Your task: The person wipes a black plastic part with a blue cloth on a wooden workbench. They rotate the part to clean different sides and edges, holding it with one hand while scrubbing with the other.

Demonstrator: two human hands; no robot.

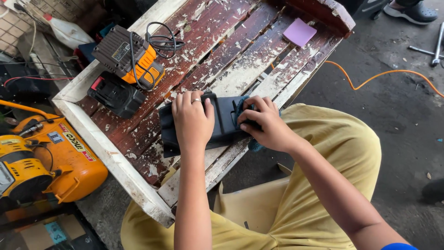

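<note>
A flat black plastic part lies on a worn wooden bench with peeling white and red paint. My left hand, with a ring on one finger, presses flat on the part's left half. My right hand grips a blue cloth against the part's right end, near the bench's front edge. More of the cloth shows under my right wrist. I sit with yellow trousers beside the bench.
On the bench's far left stand an orange and dark battery charger with a coiled black cable, and a black battery pack. A purple pad lies at the far right. An orange compressor sits on the floor. An orange cord crosses the ground.
</note>
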